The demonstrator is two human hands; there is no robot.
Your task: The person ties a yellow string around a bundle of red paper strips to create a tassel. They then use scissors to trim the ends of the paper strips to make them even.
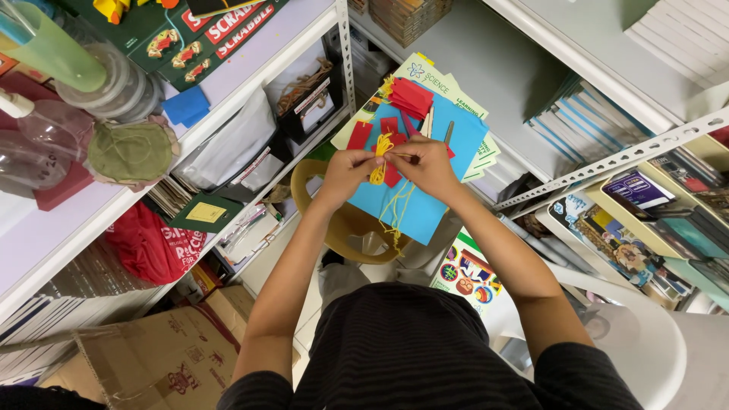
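My left hand [345,171] and my right hand [425,163] meet over a blue sheet of paper [421,201] and pinch a small bundle of yellow yarn [379,156] between their fingertips. Loose yellow strands hang from the bundle down across the blue sheet. Red paper pieces [410,97] lie on the far part of the sheet, with a thin stick [449,133] beside them. The sheet rests on a stack of printed books on a yellow plastic chair [342,224].
White metal shelving [250,83] on the left holds board game boxes, plastic cups and folders. Shelves [607,163] on the right carry books. A red bag [152,247] and cardboard boxes [167,357] sit lower left. A white plastic chair [645,334] stands lower right.
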